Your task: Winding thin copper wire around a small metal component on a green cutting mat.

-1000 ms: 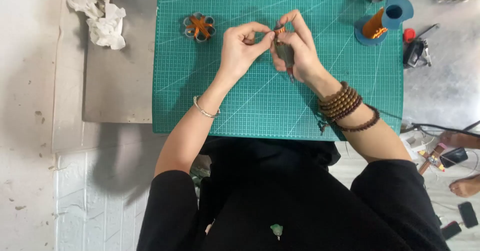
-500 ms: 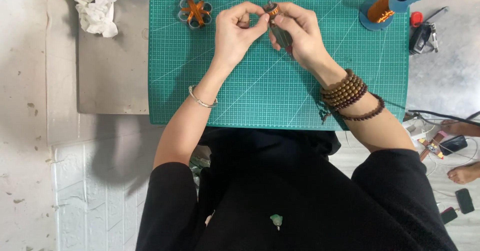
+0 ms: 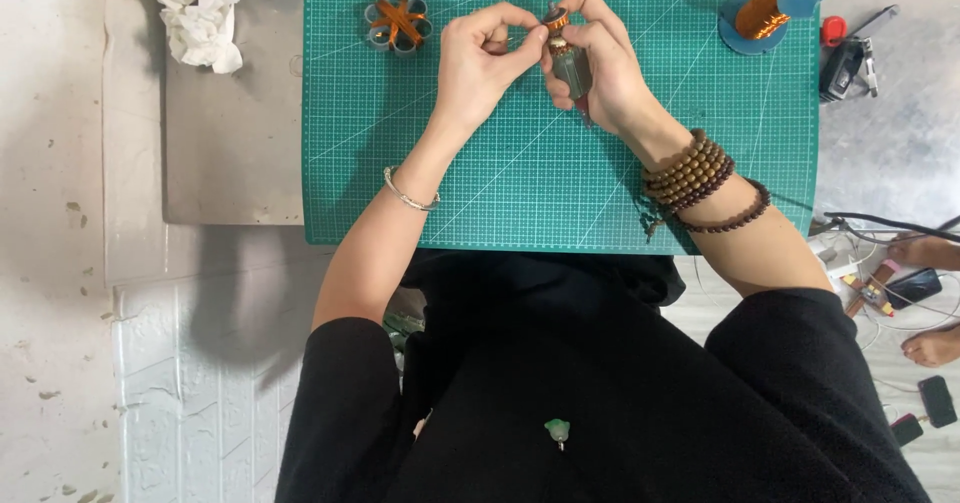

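Surface: green gridded cutting mat [image 3: 520, 193] on a grey tabletop [image 3: 235, 153]; pale concrete floor around, seen from above.
Mat markings: white grid lines + diagonals across mat, small white print along its top edge, too small to tell.
Right hand [image 3: 600, 68]: fingers closed round a small dark-grey cylindrical motor rotor w/ copper-coloured top [image 3: 566, 58], held upright-ish over mat's upper middle.
Left hand [image 3: 480, 58]: thumb + forefinger pinched narrow, tips right at rotor's top end; what's pinched too fine to make out.
Wrists: thin silver bangle [image 3: 408, 195] on left; brown wooden bead bracelets [image 3: 700, 178] on right.
Mat, top left: grey flower-shaped ring wound w/ orange wire [image 3: 397, 23], well apart from hands.
Mat, top right: blue spool of copper wire [image 3: 775, 3], lying tilted.
Tabletop, far left: crumpled white tissue [image 3: 195, 18].
Right of mat: small black-and-red tool [image 3: 848, 58]; cables, phones lower down on floor.
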